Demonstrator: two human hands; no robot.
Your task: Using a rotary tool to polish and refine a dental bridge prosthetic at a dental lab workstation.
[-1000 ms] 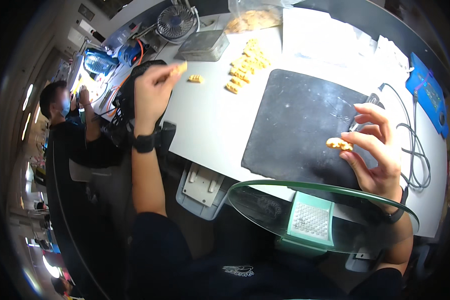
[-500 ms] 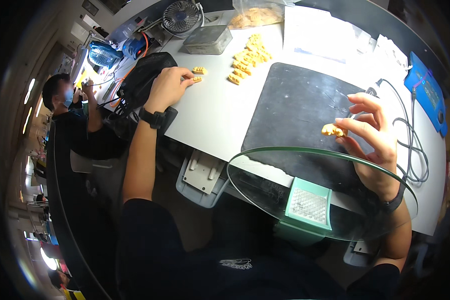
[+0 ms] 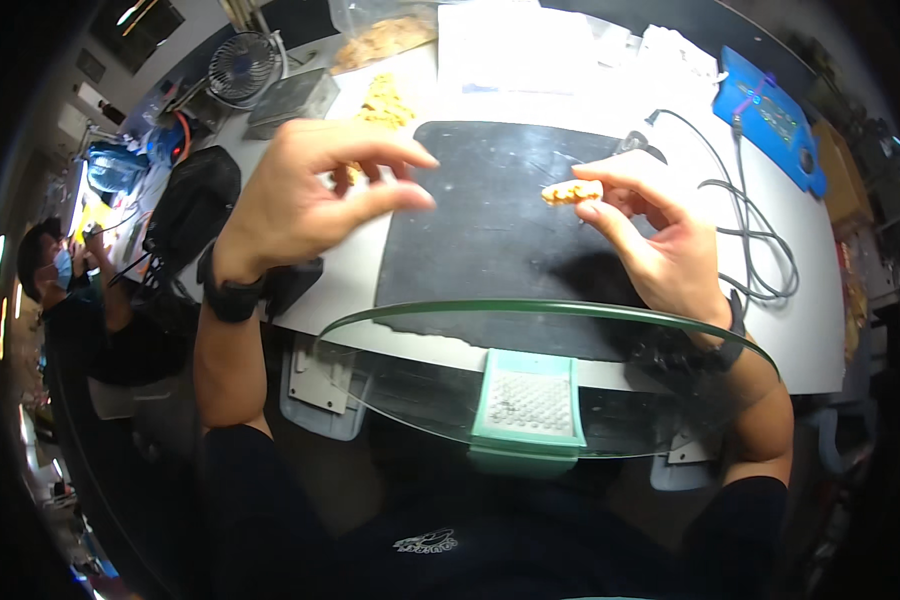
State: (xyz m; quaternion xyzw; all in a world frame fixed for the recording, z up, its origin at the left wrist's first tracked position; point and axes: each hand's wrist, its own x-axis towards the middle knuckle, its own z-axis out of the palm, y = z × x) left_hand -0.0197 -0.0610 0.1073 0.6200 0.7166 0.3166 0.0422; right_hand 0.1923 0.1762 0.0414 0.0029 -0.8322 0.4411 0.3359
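My right hand [image 3: 665,235] pinches a small yellow dental model [image 3: 567,193] with tooth-like bumps between thumb and fingertips, above the black mat [image 3: 470,215]. To the left, my left hand [image 3: 295,195] is raised with thumb and fingers apart, nothing held between them, near the mat's left edge. Behind it lies a pile of similar yellow dental models [image 3: 385,100], partly covered by the hand. Another yellow piece [image 3: 353,173] shows through the gap between its fingers.
A transparent glass shield [image 3: 550,306] spans the near edge, with a green-framed white grid [image 3: 530,402] behind it. A fan [image 3: 242,68], metal box [image 3: 292,103], black bag [image 3: 192,200], blue panel [image 3: 770,120] and cables [image 3: 755,235] surround the mat. A masked co-worker [image 3: 80,310] sits left.
My left hand has left the yellow pieces on the table and come right, opening over the mat's edge. My right hand still holds its dental model. The view has shifted right.
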